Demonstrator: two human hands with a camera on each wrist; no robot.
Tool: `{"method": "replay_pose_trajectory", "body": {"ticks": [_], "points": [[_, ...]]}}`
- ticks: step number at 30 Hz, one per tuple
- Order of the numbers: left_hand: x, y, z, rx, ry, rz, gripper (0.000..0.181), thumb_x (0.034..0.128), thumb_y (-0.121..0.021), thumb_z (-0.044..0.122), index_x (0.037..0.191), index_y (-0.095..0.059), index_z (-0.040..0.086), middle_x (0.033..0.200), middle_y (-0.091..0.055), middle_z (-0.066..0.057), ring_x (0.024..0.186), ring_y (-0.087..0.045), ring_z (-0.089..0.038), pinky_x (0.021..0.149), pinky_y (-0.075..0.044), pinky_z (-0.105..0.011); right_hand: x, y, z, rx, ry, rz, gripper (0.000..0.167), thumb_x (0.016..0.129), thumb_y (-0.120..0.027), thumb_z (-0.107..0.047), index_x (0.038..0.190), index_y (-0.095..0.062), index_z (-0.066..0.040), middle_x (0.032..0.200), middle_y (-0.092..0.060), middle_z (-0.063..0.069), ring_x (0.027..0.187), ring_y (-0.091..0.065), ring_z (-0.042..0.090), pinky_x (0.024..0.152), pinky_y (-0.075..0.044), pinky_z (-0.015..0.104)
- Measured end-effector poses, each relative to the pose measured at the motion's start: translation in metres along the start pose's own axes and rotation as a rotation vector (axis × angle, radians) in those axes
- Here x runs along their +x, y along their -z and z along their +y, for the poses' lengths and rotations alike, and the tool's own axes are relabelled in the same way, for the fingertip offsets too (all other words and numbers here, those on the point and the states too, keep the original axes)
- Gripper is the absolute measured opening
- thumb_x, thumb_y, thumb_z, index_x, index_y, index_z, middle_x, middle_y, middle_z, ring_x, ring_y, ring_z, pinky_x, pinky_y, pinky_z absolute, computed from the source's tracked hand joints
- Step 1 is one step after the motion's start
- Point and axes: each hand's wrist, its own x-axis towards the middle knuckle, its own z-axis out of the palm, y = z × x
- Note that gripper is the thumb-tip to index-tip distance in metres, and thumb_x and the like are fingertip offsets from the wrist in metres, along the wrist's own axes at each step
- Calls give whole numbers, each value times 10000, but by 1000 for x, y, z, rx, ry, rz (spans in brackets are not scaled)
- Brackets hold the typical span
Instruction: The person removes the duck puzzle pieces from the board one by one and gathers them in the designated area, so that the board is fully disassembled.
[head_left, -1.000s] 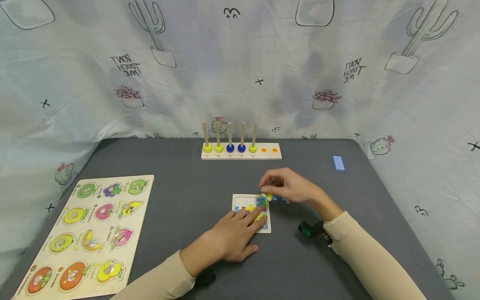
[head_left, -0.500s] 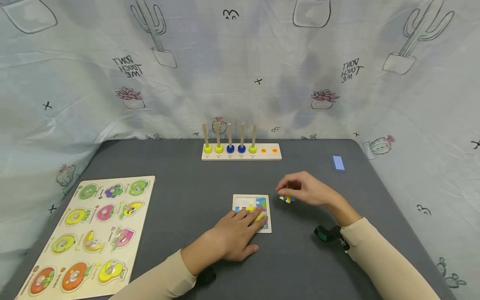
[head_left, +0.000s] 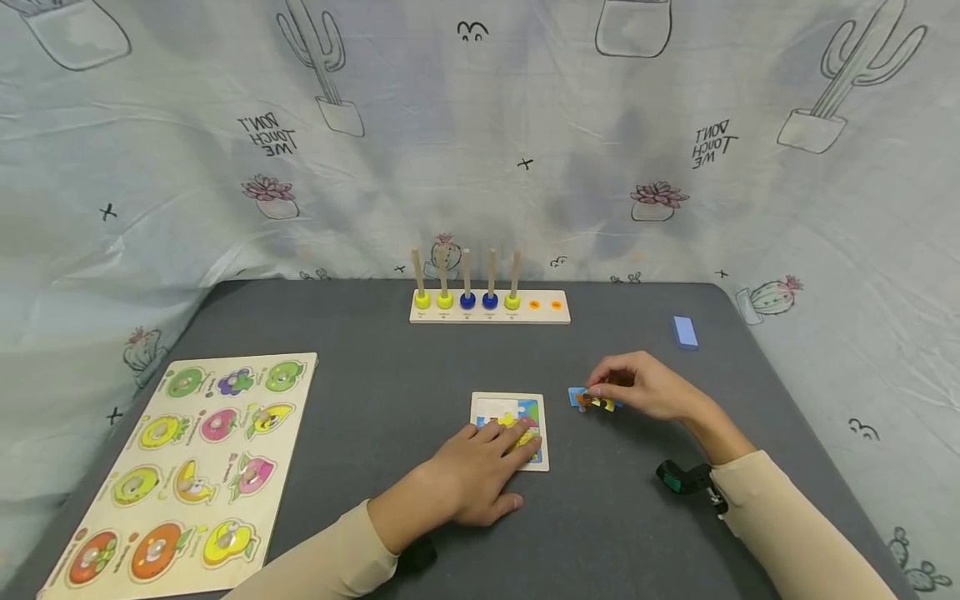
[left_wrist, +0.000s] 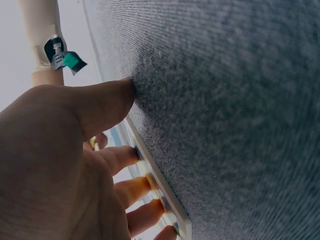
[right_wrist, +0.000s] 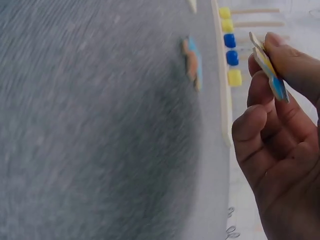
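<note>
A small jigsaw puzzle in a pale frame [head_left: 546, 454] lies in the middle of the grey table. My left hand [head_left: 480, 475] rests on it, fingers spread over the picture and covering part of it. To the right of the frame, my right hand [head_left: 648, 387] pinches a yellow and blue puzzle piece [head_left: 602, 403] between thumb and fingers. The right wrist view shows this piece [right_wrist: 272, 75] edge-on, above the table. A blue and brown puzzle piece [head_left: 577, 398] lies on the table just left of the right hand; the right wrist view has that loose piece [right_wrist: 192, 64] too.
A fruit peg board [head_left: 296, 433] lies at the left. At the back stands a wooden base [head_left: 491, 317] with several pegs carrying yellow and blue beads. A light blue block [head_left: 685, 332] is at the back right. A patterned cloth [head_left: 480, 150] hangs behind the table.
My right hand has moved right, away from the frame's upper corner, with the yellow and blue puzzle piece. The blue and brown piece now shows beside it. My left hand stays on the puzzle.
</note>
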Motion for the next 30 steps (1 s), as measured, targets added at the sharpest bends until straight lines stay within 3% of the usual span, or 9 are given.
{"method": "replay_pose_trajectory", "body": {"ticks": [11,15,23,30], "points": [[1,-3,-2,-6,-4,21,753,1012,-509,598,1649,-238,301,1712,-202,56,1478,-362,-205,1140,-388,-451,-6,5,17,-37,-75,5,51,959,-721,-100,994,-750,-77,857,-712,30,694,-612,180,623,-504,255],[1,-3,-2,-18,-2,16,751,1015,-510,592,1651,-228,308,1715,-185,68,1493,-353,-219,1150,-380,-456,-7,4,21,-55,-98,-6,30,958,-723,-105,970,-750,-113,847,-707,24,691,-582,114,626,-491,245],[0,-2,0,9,1,2,756,1019,-485,610,1655,-205,314,1720,-160,76,1492,-343,-200,1153,-378,-433,-4,3,28,-147,-99,-19,60,955,-733,-127,950,-762,-180,885,-719,-48,741,-584,64,663,-494,246],[0,-3,-3,8,-2,5,753,1025,-468,611,1658,-188,316,1725,-141,78,1509,-333,-221,1162,-372,-449,-1,5,25,-186,-96,-49,54,950,-743,-146,991,-777,-156,954,-714,-63,774,-614,76,682,-510,256]]}}
